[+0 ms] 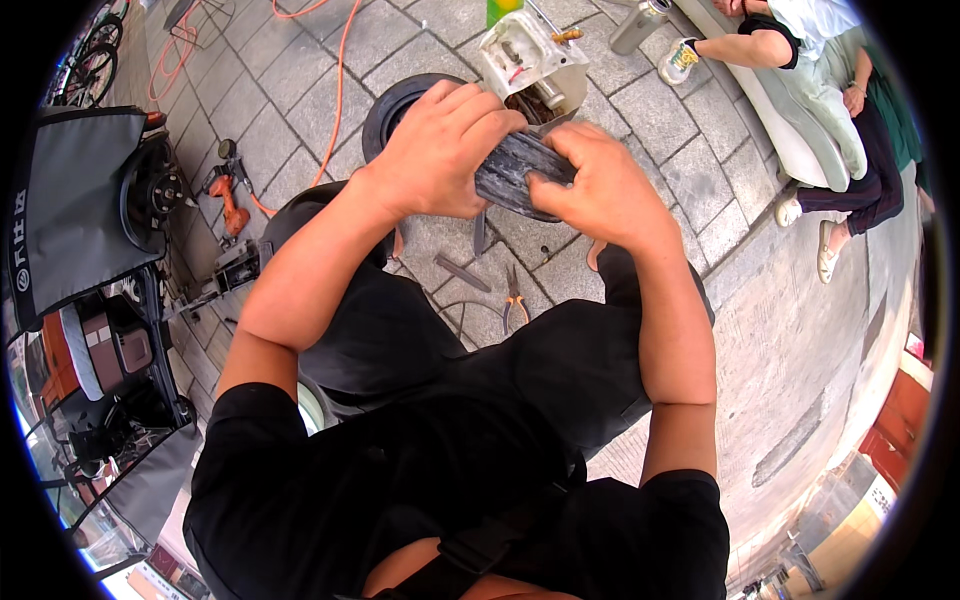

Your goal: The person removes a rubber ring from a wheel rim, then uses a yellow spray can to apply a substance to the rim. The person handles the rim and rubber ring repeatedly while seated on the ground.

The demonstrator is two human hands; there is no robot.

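Observation:
My left hand point(440, 150) is wrapped over the left end of a worn black rubber tyre point(518, 172) with grey dusty tread. At its right end my right hand point(605, 185) grips the tyre, thumb pressed on the tread. Behind my left hand lies a round black tyre or wheel point(385, 110) on the paving; whether it joins the held piece is hidden. Below the hands, between my feet, are orange-handled pliers point(515, 302) and a flat metal bar point(462, 272). A second flat bar point(479, 235) shows partly under the tyre.
A white cut-open container point(545, 60) of tools stands just beyond the hands, near a metal flask point(640, 25). An orange power tool point(232, 205) and orange hose point(345, 80) lie left. A parked vehicle point(80, 210) stands far left; people sit on a ledge point(740, 90) at right.

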